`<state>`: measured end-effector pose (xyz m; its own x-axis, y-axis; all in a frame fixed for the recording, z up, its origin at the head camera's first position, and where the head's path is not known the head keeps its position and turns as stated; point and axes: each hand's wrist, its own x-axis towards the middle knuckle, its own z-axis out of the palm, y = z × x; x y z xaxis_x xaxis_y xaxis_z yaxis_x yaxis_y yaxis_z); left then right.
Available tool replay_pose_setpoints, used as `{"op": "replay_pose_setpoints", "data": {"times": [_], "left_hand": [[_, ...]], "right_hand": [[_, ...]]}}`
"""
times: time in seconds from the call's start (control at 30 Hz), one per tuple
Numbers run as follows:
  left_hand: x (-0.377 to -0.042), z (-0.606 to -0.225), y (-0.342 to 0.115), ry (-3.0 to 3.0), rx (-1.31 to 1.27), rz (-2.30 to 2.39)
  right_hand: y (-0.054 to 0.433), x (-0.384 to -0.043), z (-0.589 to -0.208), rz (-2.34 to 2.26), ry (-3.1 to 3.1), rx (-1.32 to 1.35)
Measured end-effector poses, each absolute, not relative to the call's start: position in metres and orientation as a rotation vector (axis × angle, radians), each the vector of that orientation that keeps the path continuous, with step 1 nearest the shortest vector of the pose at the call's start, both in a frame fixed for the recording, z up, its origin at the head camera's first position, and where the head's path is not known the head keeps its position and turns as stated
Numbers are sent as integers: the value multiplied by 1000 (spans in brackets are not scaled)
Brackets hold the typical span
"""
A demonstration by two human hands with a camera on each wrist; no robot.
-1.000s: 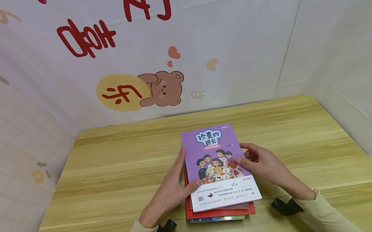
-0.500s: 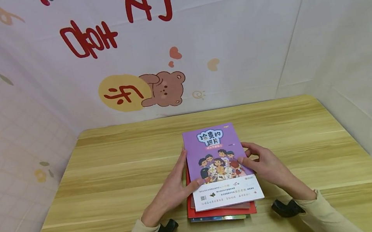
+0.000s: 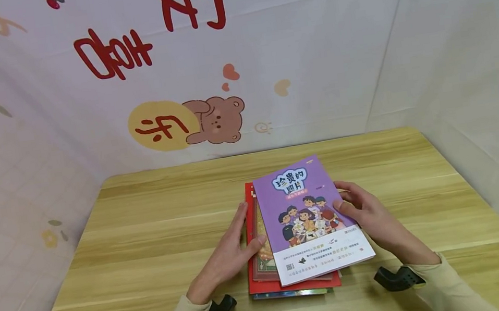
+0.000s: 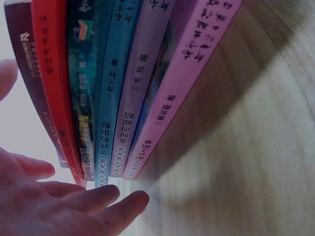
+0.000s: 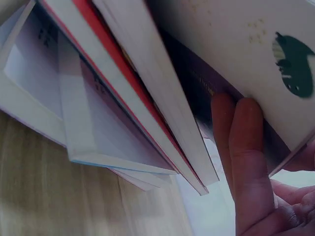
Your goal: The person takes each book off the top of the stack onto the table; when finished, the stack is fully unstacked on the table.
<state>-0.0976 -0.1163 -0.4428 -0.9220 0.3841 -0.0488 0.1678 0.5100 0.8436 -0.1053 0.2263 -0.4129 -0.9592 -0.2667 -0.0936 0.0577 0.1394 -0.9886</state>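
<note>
A purple paperback book (image 3: 301,209) with cartoon children and a white band lies askew over a stack of books. My right hand (image 3: 372,221) pinches its right edge, thumb on the cover; in the right wrist view, fingers (image 5: 246,142) reach under its pale back cover, which is raised off the stack on that side. My left hand (image 3: 223,261) is beside the stack's left side, its fingers extended and its thumb by the top book's left edge. Below lie a brown-and-green patterned book (image 3: 264,266) and a red book (image 3: 256,287). Several spines, including a pink one (image 4: 184,83), show in the left wrist view.
The stack stands on a wood-grain table (image 3: 166,203). Behind it hangs a white cloth (image 3: 319,36) printed with red characters and a bear. Black bands (image 3: 221,308) are worn at both wrists.
The purple book has shifted right and turned slightly with my right hand, uncovering the patterned and red books at left. My left hand has stayed nearly in place, and the purple book's edge has moved away from it.
</note>
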Motion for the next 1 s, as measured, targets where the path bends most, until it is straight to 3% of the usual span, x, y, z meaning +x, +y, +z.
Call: {"op": "replay_pose_setpoints", "data": {"times": [1.0], "left_hand": [[-100,-440,-109,2368,302,1447]], "right_hand": [[315,-105,-390,-2263,2068,3]]}}
